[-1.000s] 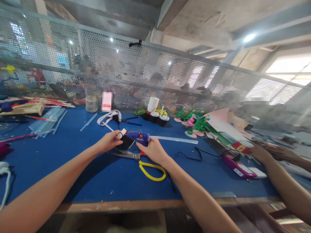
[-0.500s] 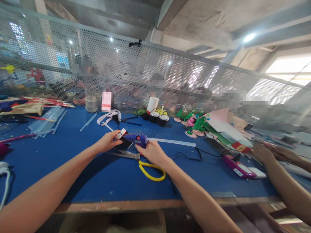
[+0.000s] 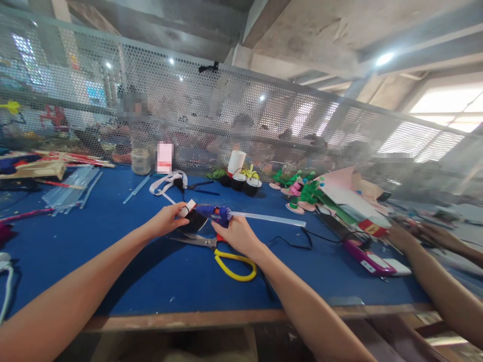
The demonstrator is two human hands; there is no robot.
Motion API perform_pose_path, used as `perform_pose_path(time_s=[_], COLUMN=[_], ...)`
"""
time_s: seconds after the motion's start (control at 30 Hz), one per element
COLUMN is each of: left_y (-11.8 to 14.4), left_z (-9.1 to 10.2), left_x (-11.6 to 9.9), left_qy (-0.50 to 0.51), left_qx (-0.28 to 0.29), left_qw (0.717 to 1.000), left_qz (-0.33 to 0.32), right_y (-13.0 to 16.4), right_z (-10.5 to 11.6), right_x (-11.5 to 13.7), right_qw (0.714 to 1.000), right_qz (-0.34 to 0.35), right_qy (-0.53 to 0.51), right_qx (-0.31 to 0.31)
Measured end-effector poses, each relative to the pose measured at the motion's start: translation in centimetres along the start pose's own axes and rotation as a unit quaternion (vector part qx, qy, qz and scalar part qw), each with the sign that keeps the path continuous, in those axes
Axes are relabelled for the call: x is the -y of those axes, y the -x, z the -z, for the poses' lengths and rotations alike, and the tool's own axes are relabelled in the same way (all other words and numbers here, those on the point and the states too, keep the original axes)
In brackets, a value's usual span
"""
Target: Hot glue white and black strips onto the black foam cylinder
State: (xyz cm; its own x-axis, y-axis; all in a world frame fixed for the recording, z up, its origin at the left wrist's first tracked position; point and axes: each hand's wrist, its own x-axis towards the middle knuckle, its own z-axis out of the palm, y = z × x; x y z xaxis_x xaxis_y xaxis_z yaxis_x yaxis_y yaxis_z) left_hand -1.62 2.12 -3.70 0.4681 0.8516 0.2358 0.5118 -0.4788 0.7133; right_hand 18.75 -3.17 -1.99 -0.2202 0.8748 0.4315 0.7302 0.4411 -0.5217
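My right hand (image 3: 237, 234) grips a blue hot glue gun (image 3: 218, 213) with a long clear glue stick (image 3: 267, 218) sticking out of its back. Its nozzle points left at a small black piece with a white strip (image 3: 191, 217), which my left hand (image 3: 166, 219) pinches. Both hands hover just above the blue table (image 3: 113, 261). Yellow-handled scissors (image 3: 226, 259) lie under my right wrist.
A perforated metal screen (image 3: 211, 115) runs along the table's far edge, with people seated behind it. Glue sticks (image 3: 71, 188), a jar (image 3: 141, 161), a white cup (image 3: 237, 162), small black baskets (image 3: 246, 183) and green and pink craft pieces (image 3: 302, 191) lie about. A co-worker's hands (image 3: 418, 236) work at right near a purple device (image 3: 368, 259).
Almost nothing differs. The glue gun dipped slightly and came back level at the black piece. The co-worker's hands at right shifted a little.
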Motion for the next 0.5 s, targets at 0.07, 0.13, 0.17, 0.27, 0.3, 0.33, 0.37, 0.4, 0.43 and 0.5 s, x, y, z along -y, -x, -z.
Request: perform_pose_path(time_s=[0.07, 0.13, 0.17, 0.27, 0.3, 0.33, 0.37, 0.4, 0.43, 0.5], left_y=[0.00, 0.02, 0.03, 0.11, 0.15, 0.20, 0.25, 0.29, 0.33, 0.39], left_z=[0.06, 0.12, 0.14, 0.21, 0.24, 0.29, 0.35, 0.41, 0.47, 0.58], left_x=[0.04, 0.05, 0.03, -0.14, -0.24, -0.35, -0.47, -0.59, -0.71, -0.89], left_qy=[-0.015, -0.020, -0.019, -0.010, -0.009, -0.010, -0.016, -0.025, -0.035, -0.055], left_qx=[0.005, 0.013, 0.016, 0.020, 0.022, 0.025, 0.027, 0.030, 0.031, 0.036], left_qw=[1.000, 1.000, 1.000, 1.000, 1.000, 1.000, 0.999, 0.999, 0.999, 0.998], left_qz=[-0.010, -0.016, -0.015, -0.004, -0.003, -0.004, -0.005, -0.007, -0.009, -0.008], right_y=[0.02, 0.01, -0.03, -0.17, -0.20, -0.22, -0.22, -0.22, -0.22, -0.24], right_z=[0.00, 0.01, 0.03, 0.13, 0.18, 0.22, 0.25, 0.29, 0.33, 0.43], right_x=[0.04, 0.01, -0.04, -0.21, -0.23, -0.22, -0.19, -0.16, -0.13, -0.15], right_qw=[1.000, 1.000, 1.000, 1.000, 1.000, 1.000, 1.000, 0.999, 0.999, 0.999], right_qz=[0.006, 0.011, 0.009, 0.002, 0.002, 0.002, 0.001, -0.002, -0.005, -0.007], right_qy=[-0.008, -0.010, -0.007, -0.007, -0.013, -0.021, -0.030, -0.039, -0.046, -0.053], right_qx=[0.017, 0.019, 0.013, -0.008, -0.009, -0.006, -0.002, 0.004, 0.010, 0.010])
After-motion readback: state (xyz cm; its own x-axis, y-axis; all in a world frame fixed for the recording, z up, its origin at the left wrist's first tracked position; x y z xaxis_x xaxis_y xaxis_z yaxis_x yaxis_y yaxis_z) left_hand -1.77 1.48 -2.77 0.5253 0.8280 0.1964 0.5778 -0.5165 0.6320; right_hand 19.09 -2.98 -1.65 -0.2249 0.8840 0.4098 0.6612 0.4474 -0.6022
